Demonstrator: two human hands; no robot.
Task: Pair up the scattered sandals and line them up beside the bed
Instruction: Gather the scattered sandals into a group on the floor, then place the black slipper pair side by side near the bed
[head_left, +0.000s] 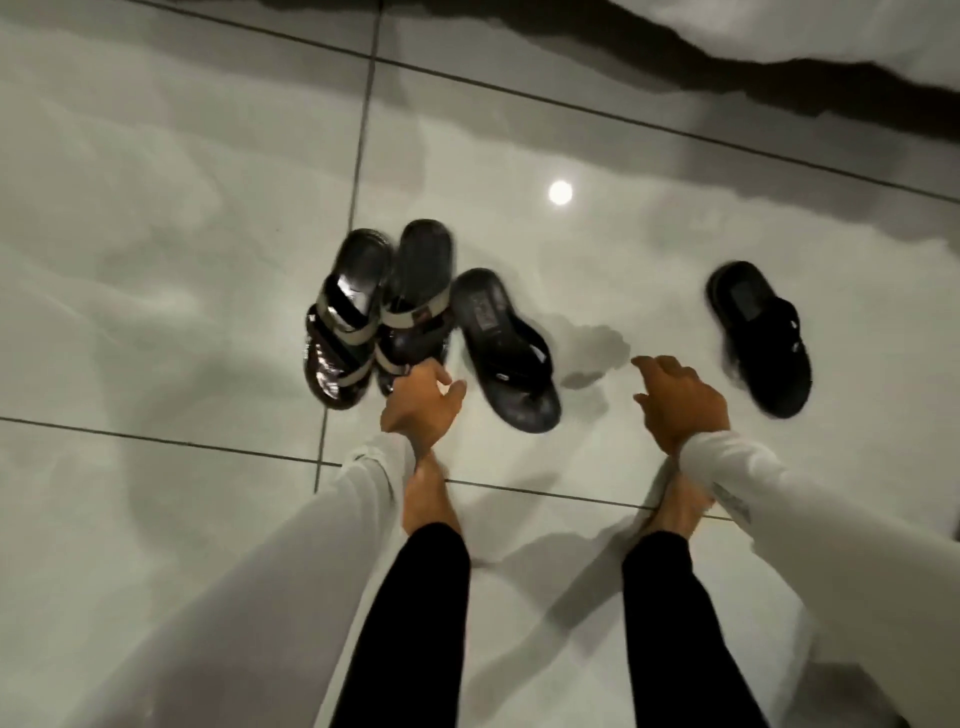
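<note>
now left grip (421, 400) touches striped sandal (415, 312); right grip (680, 400) empty.

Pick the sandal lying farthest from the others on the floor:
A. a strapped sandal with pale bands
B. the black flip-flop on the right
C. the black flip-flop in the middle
B: the right flip-flop lies alone past the right hand, while the middle flip-flop sits beside the strapped pair.

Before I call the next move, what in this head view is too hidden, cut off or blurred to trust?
- Left hand: fingertips cover the toe of the inner striped sandal; grip unclear.
- Far right black sandal: motion blur smears its straps and insole label.
- Middle black sandal: label unreadable, too blurred.
- Bed: cut off by the top edge; only white bedding shows.
- Right hand: empty, touching nothing.
</note>
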